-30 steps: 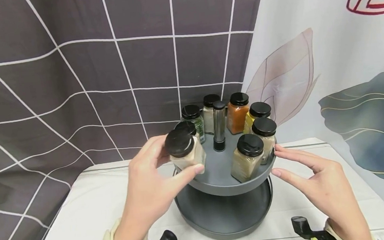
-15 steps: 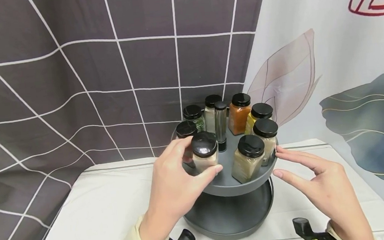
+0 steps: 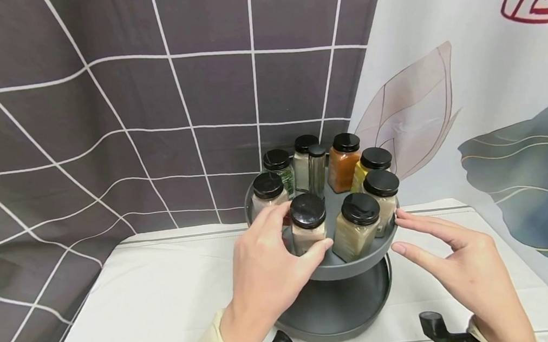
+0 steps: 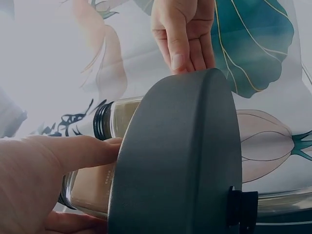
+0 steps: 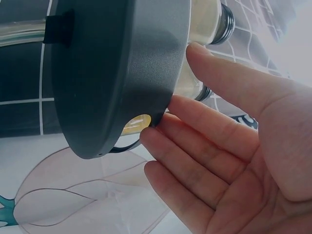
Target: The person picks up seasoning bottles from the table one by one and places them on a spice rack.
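Observation:
A glass spice jar (image 3: 309, 233) with a black lid and pale powder stands at the front left of the upper tray (image 3: 343, 271) of a grey two-tier turntable. My left hand (image 3: 270, 269) grips this jar between thumb and fingers; in the left wrist view the thumb lies along the jar (image 4: 90, 190) beside the tray wall (image 4: 161, 146). My right hand (image 3: 462, 252) touches the tray's right rim with its fingertips. In the right wrist view the right hand's fingers (image 5: 204, 141) are extended against the tray wall (image 5: 151, 58). A jar of tan powder (image 3: 355, 234) is just right of the gripped jar.
Several more black-lidded jars ring the upper tray, including an orange one (image 3: 343, 167) and a green herb one (image 3: 281, 176). A central post (image 3: 317, 172) rises among them. Below lies the lower tray (image 3: 335, 309) on a white cloth (image 3: 167, 289). A grey gridded curtain (image 3: 150, 95) hangs behind.
My left hand has carried the pale jar rightward and down onto the upper tray, beside the tan one. The right hand has stayed at the rim.

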Action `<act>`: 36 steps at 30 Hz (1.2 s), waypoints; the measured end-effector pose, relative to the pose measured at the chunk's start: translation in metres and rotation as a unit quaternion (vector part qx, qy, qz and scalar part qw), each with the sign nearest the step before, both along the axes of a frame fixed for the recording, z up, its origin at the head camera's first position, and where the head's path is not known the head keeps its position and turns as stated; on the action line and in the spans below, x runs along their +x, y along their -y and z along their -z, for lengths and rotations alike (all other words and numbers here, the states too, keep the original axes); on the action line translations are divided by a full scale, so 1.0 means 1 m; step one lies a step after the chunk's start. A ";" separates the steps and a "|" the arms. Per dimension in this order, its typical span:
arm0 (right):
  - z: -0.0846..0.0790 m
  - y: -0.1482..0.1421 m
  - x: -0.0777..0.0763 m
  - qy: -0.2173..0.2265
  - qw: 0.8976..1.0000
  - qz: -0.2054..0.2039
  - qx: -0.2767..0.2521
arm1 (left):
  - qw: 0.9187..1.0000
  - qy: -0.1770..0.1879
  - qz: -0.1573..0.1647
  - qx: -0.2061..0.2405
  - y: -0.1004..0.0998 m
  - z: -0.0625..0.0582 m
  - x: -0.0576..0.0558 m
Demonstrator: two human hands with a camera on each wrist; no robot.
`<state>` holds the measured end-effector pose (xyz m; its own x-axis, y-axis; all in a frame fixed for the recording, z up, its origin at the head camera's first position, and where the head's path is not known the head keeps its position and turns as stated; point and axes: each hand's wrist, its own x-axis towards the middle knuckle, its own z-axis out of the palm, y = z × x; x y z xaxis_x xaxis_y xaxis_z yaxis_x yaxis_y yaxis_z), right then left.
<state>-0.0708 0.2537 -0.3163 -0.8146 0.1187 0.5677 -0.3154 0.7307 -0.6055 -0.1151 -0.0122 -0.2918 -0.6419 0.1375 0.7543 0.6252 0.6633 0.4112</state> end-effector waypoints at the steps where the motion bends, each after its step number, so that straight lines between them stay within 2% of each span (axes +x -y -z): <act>1: 0.000 0.000 0.000 0.001 1.000 0.000 -0.001 | 1.000 0.000 -0.002 -0.002 -0.001 0.001 0.000; 14: -0.002 -0.001 0.002 0.008 1.000 0.006 0.003 | 0.999 0.016 -0.031 -0.006 -0.007 0.003 0.002; 25: -0.002 -0.001 0.002 0.003 1.000 0.005 0.000 | 0.999 -0.001 -0.041 0.003 -0.010 0.007 0.001; 29: -0.003 0.000 0.001 0.005 1.000 0.005 0.001 | 0.999 0.007 -0.042 0.006 -0.007 0.008 0.001; 33: -0.003 0.001 0.001 0.014 1.000 0.014 0.003 | 0.999 0.012 -0.028 0.034 -0.002 0.011 0.005; 36: -0.003 0.001 0.001 0.020 1.000 0.020 0.003 | 0.996 -0.010 0.007 0.085 0.005 0.014 0.007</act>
<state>-0.0696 0.2531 -0.3134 -0.8310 0.1485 0.5361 -0.2614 0.7465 -0.6119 -0.1082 -0.0175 -0.3061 -0.6255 0.0151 0.7801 0.6435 0.5754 0.5048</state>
